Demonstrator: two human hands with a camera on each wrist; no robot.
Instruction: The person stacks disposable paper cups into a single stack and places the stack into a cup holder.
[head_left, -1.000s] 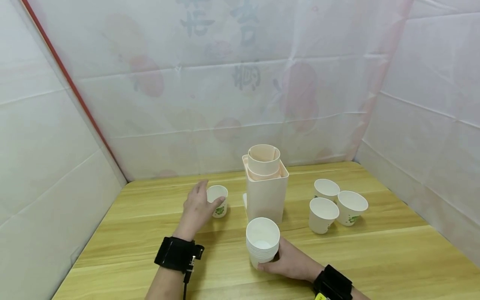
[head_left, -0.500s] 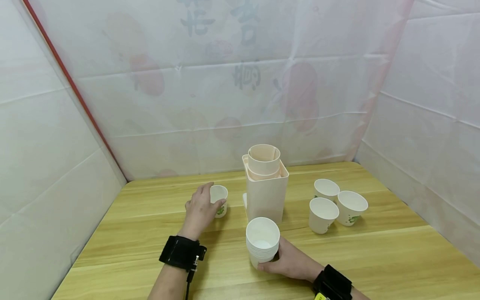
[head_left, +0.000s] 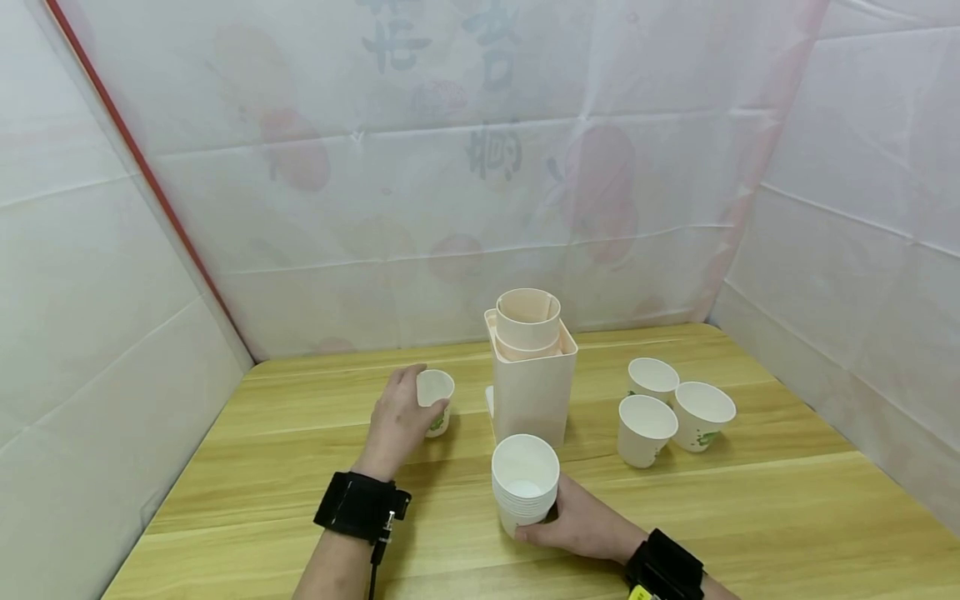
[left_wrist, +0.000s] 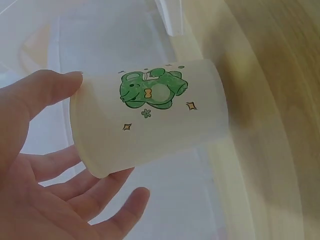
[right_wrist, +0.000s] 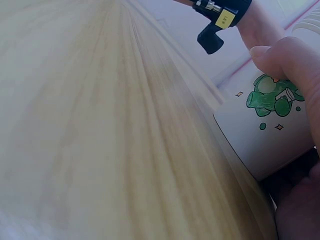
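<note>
My left hand (head_left: 400,419) has its thumb and fingers around the rim of a single white paper cup (head_left: 437,408), left of the middle of the table. In the left wrist view this paper cup (left_wrist: 155,115) shows a green cartoon bear, and the thumb presses its near rim while fingers reach behind it. My right hand (head_left: 581,521) grips a stack of nested paper cups (head_left: 525,492) low on its side, near the front. The right wrist view shows the thumb across the bottom cup (right_wrist: 270,130) of that stack, beside its bear print; the other fingers are mostly hidden.
Behind the stack stands a tall cream box (head_left: 531,400) with a round tube (head_left: 528,321) in its top. Three paper cups stand close together at the right, the nearest cup (head_left: 647,433) in front. White sheets surround the wooden table (head_left: 300,417).
My left hand has shifted slightly right and its fingers have come in around the cup's rim. The cup has moved only a little. My right hand and the stack stay put.
</note>
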